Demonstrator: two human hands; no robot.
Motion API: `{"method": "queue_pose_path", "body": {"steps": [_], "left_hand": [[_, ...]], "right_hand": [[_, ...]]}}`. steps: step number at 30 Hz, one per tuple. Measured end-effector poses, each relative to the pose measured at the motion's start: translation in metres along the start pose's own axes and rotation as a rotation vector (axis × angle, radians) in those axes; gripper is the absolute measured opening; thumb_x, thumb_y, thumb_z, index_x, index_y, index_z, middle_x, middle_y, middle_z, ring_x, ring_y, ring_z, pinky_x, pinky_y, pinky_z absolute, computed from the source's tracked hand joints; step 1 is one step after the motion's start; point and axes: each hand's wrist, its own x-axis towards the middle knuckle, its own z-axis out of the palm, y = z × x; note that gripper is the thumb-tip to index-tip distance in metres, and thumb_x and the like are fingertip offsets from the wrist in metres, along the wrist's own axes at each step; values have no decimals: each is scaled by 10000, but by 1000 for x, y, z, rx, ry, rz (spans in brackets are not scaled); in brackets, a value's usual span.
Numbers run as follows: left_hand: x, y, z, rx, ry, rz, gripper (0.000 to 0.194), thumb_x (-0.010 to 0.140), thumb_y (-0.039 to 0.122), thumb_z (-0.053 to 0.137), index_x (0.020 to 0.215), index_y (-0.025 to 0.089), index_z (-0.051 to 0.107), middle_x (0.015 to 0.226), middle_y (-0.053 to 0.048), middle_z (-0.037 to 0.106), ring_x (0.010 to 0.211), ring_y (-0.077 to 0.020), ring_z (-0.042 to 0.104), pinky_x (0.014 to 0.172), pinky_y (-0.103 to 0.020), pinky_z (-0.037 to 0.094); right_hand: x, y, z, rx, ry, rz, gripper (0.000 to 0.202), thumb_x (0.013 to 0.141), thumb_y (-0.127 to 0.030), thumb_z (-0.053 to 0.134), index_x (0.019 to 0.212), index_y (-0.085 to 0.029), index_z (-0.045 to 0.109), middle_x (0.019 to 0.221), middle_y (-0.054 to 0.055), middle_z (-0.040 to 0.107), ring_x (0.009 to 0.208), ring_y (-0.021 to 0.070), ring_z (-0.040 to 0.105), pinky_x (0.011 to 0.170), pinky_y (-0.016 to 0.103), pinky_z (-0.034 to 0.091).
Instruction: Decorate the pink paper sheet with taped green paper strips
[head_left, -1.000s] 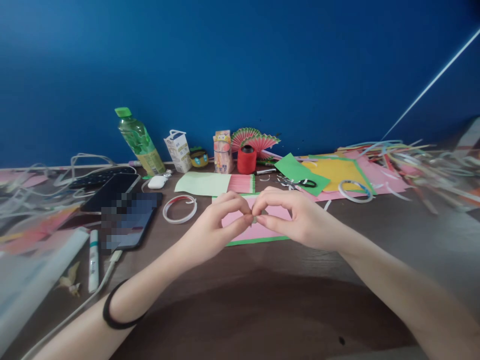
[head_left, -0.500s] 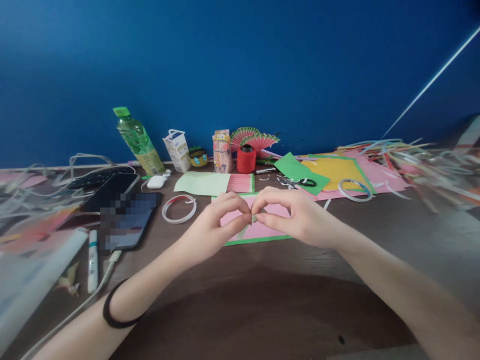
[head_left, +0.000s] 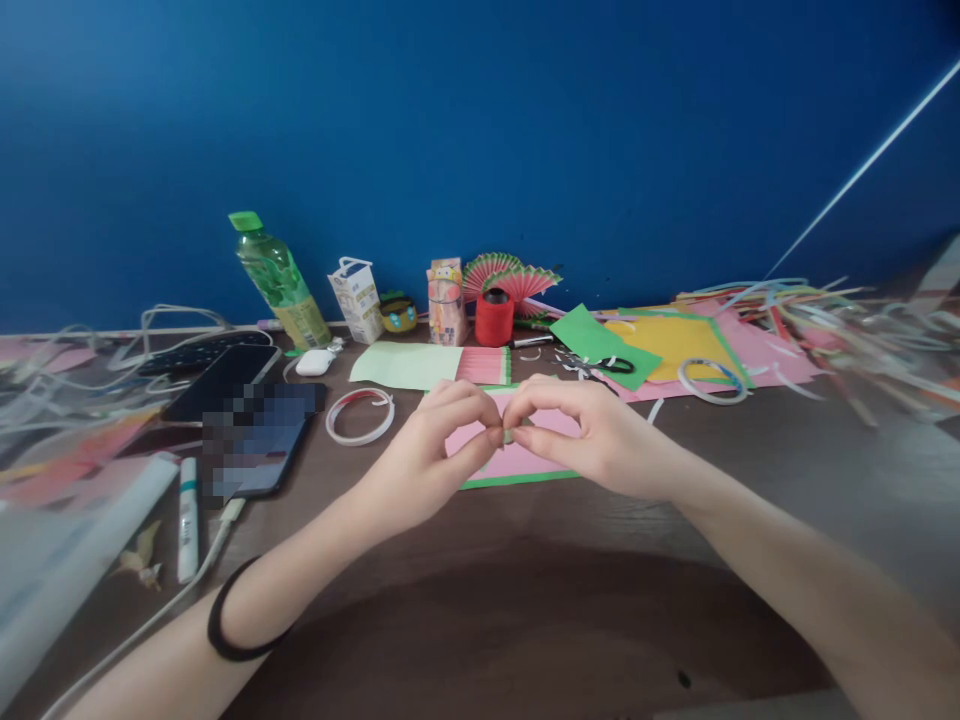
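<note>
My left hand [head_left: 442,450] and my right hand [head_left: 592,430] meet at the fingertips, each pinching with thumb and forefinger. Between them is a small pale-green piece [head_left: 508,437], mostly covered by the fingers; its kind is too small to tell. Both hands hover over a pink sheet of paper with a green border [head_left: 529,462], partly hidden by them. Behind lies a pale-green paper [head_left: 409,365] joined to a pink striped strip with a green edge [head_left: 484,365]. A roll of clear tape [head_left: 360,416] rests left of my left hand.
Scissors [head_left: 615,365] lie on green paper [head_left: 600,345] at back right, by yellow paper [head_left: 675,345] and another tape roll [head_left: 712,382]. A red spool [head_left: 494,318], paper fans [head_left: 517,275], cartons and a green bottle [head_left: 277,280] line the wall. Phones [head_left: 274,440] and a marker [head_left: 187,520] lie left.
Both hands keep the same pinch on the small piece. The view has shifted very slightly; nothing else visibly moves.
</note>
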Motion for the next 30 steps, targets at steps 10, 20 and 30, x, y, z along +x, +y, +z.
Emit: {"method": "queue_pose_path", "body": {"steps": [10,20,30], "left_hand": [[1,-2,1,-10,14,-31,157,846,229,451,726,188,543,832,-9,572,861,-157,488,848,-306,356],[0,-2,2,-15,36,-59,127,804,173,456,699,190,527,792,-2,563,848,-160,490,845,-313,365],[0,-3,2,-82,65,-91,127,771,159,472,661,185,531,779,-1,558,840,-159,500,837,-312,372]], "right_hand": [[1,2,-3,6,-9,7,122,820,-229,504,812,-183,616,859,24,631,842,152,561,764,288,416],[2,1,-1,1,-14,7,109,820,-216,497,816,-188,602,857,23,630,837,151,562,749,280,424],[2,3,-1,-54,36,-2,93,811,-217,512,807,-192,601,835,13,634,810,145,557,743,277,409]]}}
